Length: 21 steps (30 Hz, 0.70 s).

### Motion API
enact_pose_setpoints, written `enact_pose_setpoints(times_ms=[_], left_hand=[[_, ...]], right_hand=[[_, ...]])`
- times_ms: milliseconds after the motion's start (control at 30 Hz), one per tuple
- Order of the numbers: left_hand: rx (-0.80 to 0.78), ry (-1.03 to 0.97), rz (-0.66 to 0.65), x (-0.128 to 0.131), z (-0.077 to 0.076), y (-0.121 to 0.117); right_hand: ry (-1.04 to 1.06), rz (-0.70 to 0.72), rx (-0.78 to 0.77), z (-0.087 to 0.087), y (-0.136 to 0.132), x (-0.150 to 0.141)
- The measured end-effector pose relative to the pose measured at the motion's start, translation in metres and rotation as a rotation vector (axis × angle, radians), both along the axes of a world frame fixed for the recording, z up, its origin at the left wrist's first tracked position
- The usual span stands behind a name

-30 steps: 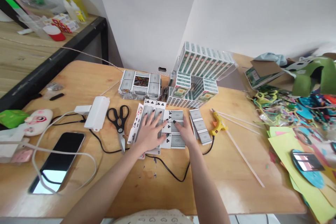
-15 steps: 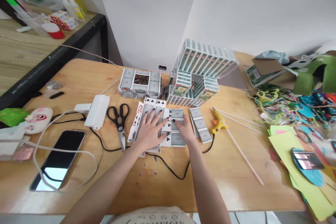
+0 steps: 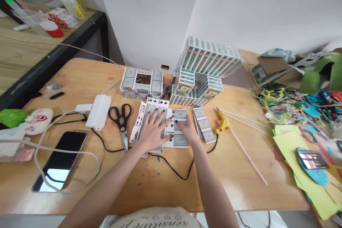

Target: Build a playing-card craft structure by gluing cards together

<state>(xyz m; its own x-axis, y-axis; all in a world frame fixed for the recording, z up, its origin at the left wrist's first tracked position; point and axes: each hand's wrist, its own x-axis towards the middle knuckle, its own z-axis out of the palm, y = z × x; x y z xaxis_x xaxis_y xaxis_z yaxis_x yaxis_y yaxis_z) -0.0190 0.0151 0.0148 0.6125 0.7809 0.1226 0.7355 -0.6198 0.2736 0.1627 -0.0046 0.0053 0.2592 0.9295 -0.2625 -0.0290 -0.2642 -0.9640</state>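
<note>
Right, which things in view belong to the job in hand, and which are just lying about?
In the job:
playing cards under the left hand and right hand
likely the card strips alongside
perhaps scissors and glue gun, both unheld

Apparently lying about:
phone
yellow paper
white plastic box

1. Wooden table (image 3: 165, 194), light brown, few dark flecks near the front.
2. Left side: phone (image 3: 66, 146), white plastic box (image 3: 98, 112), black-handled scissors (image 3: 123, 124).
3. Middle: playing cards (image 3: 180, 140), green-and-white card packs (image 3: 186, 88) stacked behind.
4. Right: yellow glue gun (image 3: 222, 125), skinny translucent sticks (image 3: 249, 157).
</note>
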Motion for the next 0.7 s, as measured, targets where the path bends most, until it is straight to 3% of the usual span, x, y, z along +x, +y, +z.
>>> enact_pose_setpoints(times_ms=[200, 400, 600, 700], left_hand=[[-0.005, -0.012, 0.021, 0.001, -0.001, -0.001], [-0.02, -0.036, 0.011, 0.0, 0.0, 0.0], [-0.09, -0.031, -0.25, -0.012, 0.005, 0.003], [-0.094, -0.022, -0.269, -0.013, 0.006, 0.003]], right_hand=[[0.058, -0.009, -0.012, 0.003, -0.02, -0.007], [-0.016, -0.071, 0.018, 0.0, -0.04, -0.015], [-0.042, -0.07, -0.006, 0.0, -0.04, -0.015], [-0.037, -0.065, -0.009, 0.001, -0.039, -0.015]])
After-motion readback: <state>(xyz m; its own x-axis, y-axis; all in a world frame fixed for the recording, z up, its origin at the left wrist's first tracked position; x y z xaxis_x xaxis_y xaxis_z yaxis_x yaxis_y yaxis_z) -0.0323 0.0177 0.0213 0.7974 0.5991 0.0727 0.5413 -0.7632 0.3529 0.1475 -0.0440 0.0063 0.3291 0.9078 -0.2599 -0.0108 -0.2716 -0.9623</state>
